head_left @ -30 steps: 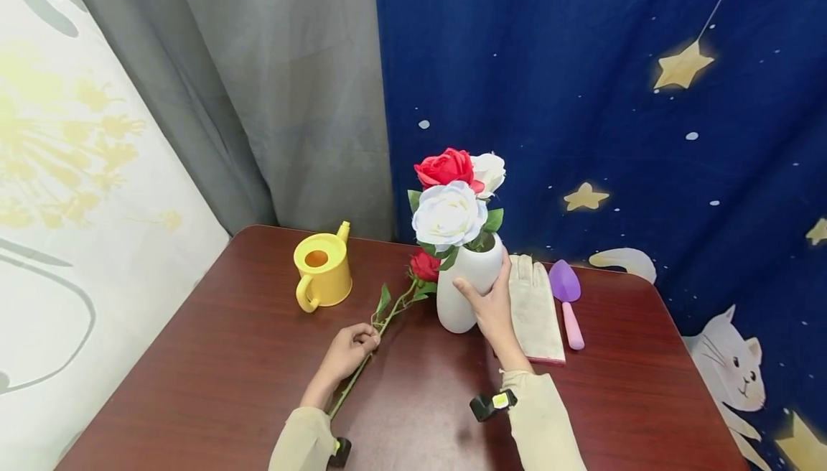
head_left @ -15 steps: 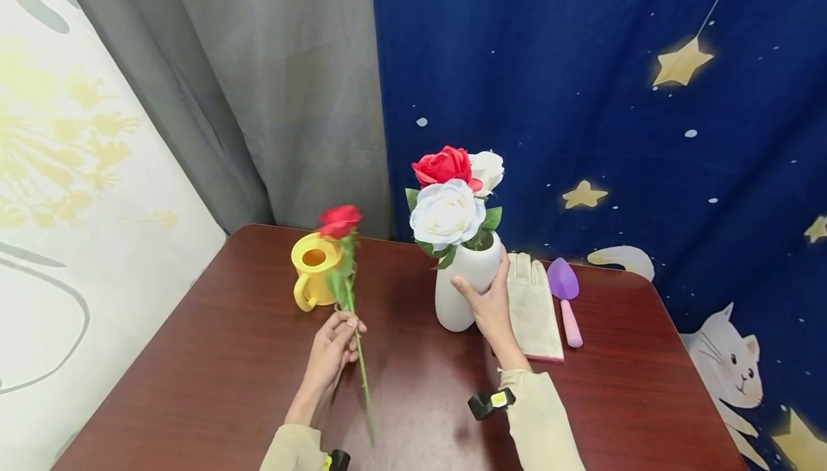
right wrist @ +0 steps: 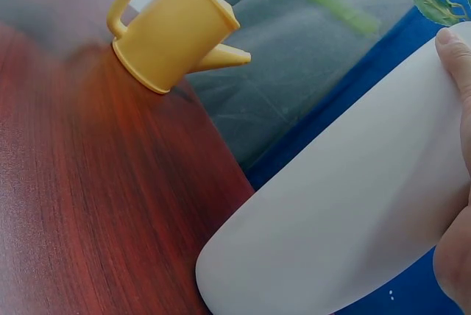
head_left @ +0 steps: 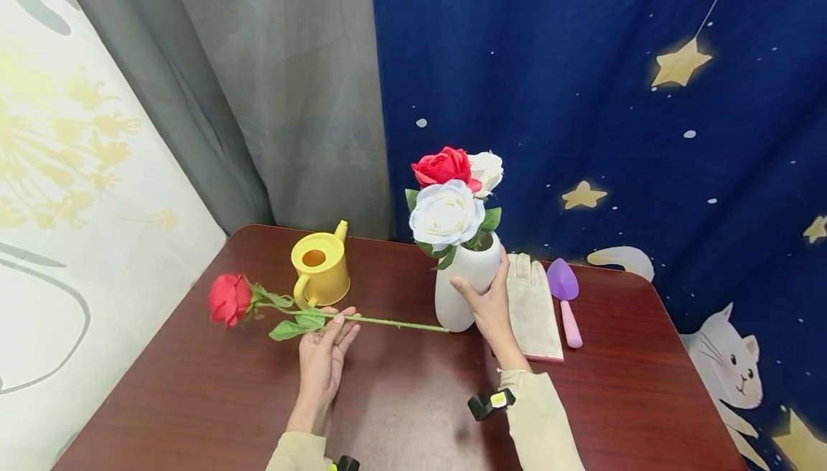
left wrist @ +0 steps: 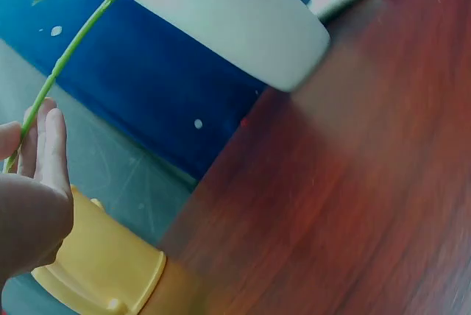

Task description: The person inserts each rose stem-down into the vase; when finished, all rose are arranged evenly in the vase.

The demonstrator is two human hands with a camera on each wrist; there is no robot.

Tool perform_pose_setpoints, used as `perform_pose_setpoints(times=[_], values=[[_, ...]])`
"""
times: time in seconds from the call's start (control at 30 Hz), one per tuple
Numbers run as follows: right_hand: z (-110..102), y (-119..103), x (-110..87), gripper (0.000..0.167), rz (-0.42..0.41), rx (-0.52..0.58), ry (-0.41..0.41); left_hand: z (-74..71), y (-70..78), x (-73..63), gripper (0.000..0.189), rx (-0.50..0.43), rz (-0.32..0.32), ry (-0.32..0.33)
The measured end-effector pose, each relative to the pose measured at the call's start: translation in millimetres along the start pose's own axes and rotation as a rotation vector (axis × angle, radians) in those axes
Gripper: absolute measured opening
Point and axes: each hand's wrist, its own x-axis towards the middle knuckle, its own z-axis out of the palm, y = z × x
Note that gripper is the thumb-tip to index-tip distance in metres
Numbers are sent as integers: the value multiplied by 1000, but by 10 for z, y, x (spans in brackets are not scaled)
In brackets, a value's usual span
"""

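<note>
My left hand (head_left: pixel 321 367) pinches the green stem of a red artificial rose (head_left: pixel 230 300) between thumb and fingers. The rose lies nearly level in the air, bloom to the left and bare stem end pointing right, overlapping the foot of the white vase (head_left: pixel 456 302) in the head view. In the left wrist view the stem (left wrist: pixel 82 39) rises from the fingertips. My right hand (head_left: pixel 494 313) grips the vase's right side, thumb in front. The vase stands on the table holding a red rose (head_left: pixel 444 168), a bluish-white rose (head_left: pixel 447 214) and a white rose (head_left: pixel 487 171).
A yellow watering can (head_left: pixel 328 273) stands just beyond my left hand. Right of the vase lie pale work gloves (head_left: pixel 535 316) and a small trowel (head_left: pixel 564 281) with purple blade and pink handle. Curtains hang behind the far edge of the brown table (head_left: pixel 620 399).
My left hand has lifted the rose off the table and turned it, so the bloom swung from beside the vase round to the left. The right hand stays on the vase.
</note>
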Motion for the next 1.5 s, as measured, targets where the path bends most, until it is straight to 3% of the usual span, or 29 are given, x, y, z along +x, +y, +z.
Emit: perform_pose_setpoints(times=[0.17,0.4,0.57,0.7,0.9,1.03,1.1,1.2,1.37,1.5], values=[[-6,-8,3,94,4,-4,-6,40,45,-35,8,-140,-17,-17],[-6,-3,-6,95,-7,-9,10,149,99,-76,10,-223,21,-27],[32,110,15,98,-34,-25,74,284,133,-115,9,-226,72,-20],[98,259,49,100,-68,-101,204,356,150,-138,7,-198,84,-7],[292,266,42,110,-138,-411,504,400,179,-166,8,-133,68,50],[355,261,29,113,-175,-545,604,465,205,-176,8,-107,69,73],[344,257,14,113,-185,-580,589,512,221,-169,8,-95,83,70],[278,264,-13,108,-212,-565,493,584,247,-152,9,-79,112,64],[110,216,-15,92,-208,-349,314,698,279,-130,13,-45,131,33],[61,163,24,93,-142,-280,276,772,307,-109,14,-14,152,18]])
